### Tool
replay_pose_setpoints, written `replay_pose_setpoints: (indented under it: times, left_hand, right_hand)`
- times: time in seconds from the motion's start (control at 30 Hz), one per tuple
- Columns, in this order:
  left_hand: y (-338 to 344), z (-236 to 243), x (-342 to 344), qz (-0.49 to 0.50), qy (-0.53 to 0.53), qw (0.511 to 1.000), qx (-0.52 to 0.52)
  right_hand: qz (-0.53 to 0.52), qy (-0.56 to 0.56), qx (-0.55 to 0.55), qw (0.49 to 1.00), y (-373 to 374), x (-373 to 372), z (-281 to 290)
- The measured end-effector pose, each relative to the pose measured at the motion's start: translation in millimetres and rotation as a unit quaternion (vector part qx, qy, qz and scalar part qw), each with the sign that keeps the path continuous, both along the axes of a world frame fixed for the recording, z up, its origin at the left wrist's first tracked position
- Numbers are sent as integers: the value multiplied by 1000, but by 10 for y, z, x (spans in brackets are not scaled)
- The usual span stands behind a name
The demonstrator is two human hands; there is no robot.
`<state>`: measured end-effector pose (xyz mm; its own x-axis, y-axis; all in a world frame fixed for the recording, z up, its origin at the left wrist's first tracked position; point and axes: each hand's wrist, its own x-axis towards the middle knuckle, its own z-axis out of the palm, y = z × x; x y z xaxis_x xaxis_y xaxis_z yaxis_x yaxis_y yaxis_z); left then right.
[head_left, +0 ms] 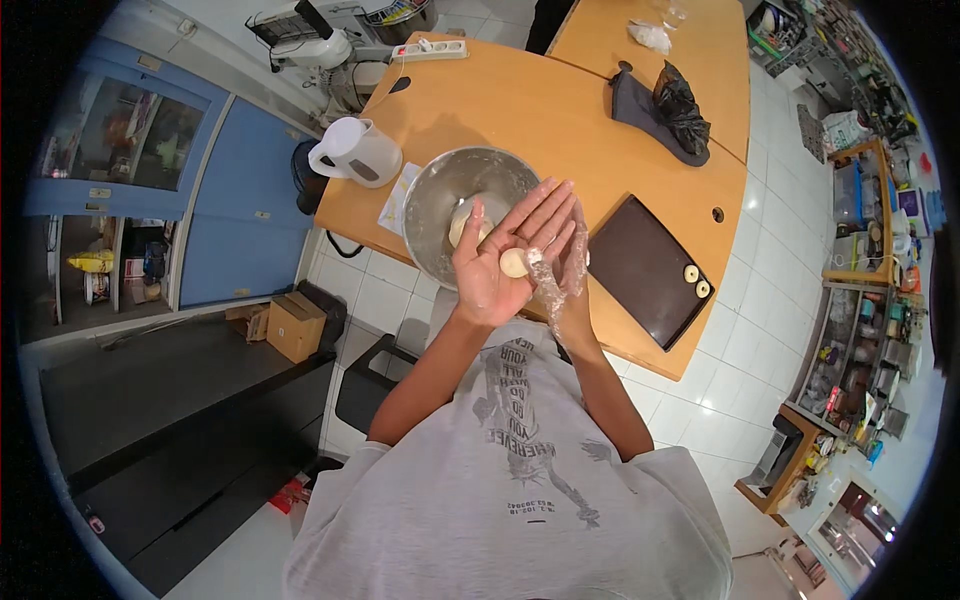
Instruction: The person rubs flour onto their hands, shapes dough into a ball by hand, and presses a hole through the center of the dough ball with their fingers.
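You hold your left hand (488, 283) palm up over the near right edge of the metal bowl (424, 222), a small dough ball (513, 263) on the palm. Your right hand (573, 268), seemingly in clear plastic, is beside it, fingers extended. Inside the bowl lies more pale dough (461, 230). On the desk (560, 110), left of the bowl, stands a white kettle (360, 152); right of the bowl, a dark tray (640, 265) carries two dough rings (702, 289).

The left hand (485, 284) lies palm up, fingers (546, 217) extended, thumb (471, 228) apart. The right hand (574, 265) is beside it; both forearms (427, 368) angle inward.
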<state>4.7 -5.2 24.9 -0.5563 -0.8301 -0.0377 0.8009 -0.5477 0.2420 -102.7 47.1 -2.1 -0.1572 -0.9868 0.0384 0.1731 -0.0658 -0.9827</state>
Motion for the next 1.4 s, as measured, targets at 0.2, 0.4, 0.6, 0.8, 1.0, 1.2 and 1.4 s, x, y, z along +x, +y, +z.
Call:
replay_pose_setpoints:
  times: [0.2, 0.4, 0.6, 0.8, 1.0, 1.2, 1.4]
  left_hand:
    - [-47, 27, 64, 12, -41, 998, -45]
    - [-166, 107, 270, 9, 30, 1000, -1]
    - [-352, 165, 493, -1, 41, 999, 2]
    - [-534, 156, 627, -4, 31, 1000, 2]
    - [-609, 41, 714, -29, 21, 999, 31]
    - [-482, -70, 637, -72, 31, 995, 61]
    - [-369, -236, 469, -61, -8, 995, 79]
  right_hand:
    - [30, 28, 52, 998, 6, 124, -291]
    - [22, 75, 28, 997, -84, 331, -412]
    - [37, -35, 56, 997, -275, 588, -335]
    - [-21, 173, -34, 984, -405, 710, -250]
    - [-59, 94, -42, 993, -578, 485, -29]
    - [-13, 199, -59, 978, -551, 243, 13]
    - [29, 351, -165, 921, -331, 62, -15]
